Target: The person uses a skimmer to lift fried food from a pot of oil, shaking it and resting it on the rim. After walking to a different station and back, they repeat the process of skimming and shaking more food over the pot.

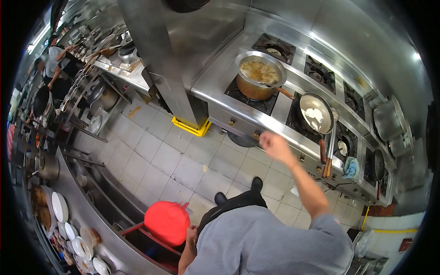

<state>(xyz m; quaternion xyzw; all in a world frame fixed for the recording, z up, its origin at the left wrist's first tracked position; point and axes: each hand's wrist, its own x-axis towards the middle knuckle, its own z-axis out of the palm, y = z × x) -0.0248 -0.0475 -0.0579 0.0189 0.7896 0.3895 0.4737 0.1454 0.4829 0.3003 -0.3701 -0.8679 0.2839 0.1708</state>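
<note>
The right hand [275, 145] is held out just in front of the stove's [208, 85] front edge, towards its left end, near a control knob [256, 134] and a dark round thing [238, 139] showing below that edge. Its fingers look curled in, but they are blurred, so I cannot tell whether they pinch the dark thing's narrow end or close on nothing. The left hand [192, 234] hangs low at the hip, close to a red round thing [167, 222]; whether its fingers are pressed together or gripping, I cannot tell.

The pot [256, 73] of frothing liquid sits by the stove's front left corner, its handle angled to the right. Farther right, the pan [316, 112] with something white in it has its handle reaching the front edge, beside a long-handled utensil [331, 142].

Working well here means keeping the bare forearm low and outside the front edge, clear of both handles, so that neither vessel gets knocked. A secure hold with the fingertips, taken before any pull or turn, would be safest. Folding the cloth [351, 168] at the edge around a hot handle would be sensible, if it is dry.
</note>
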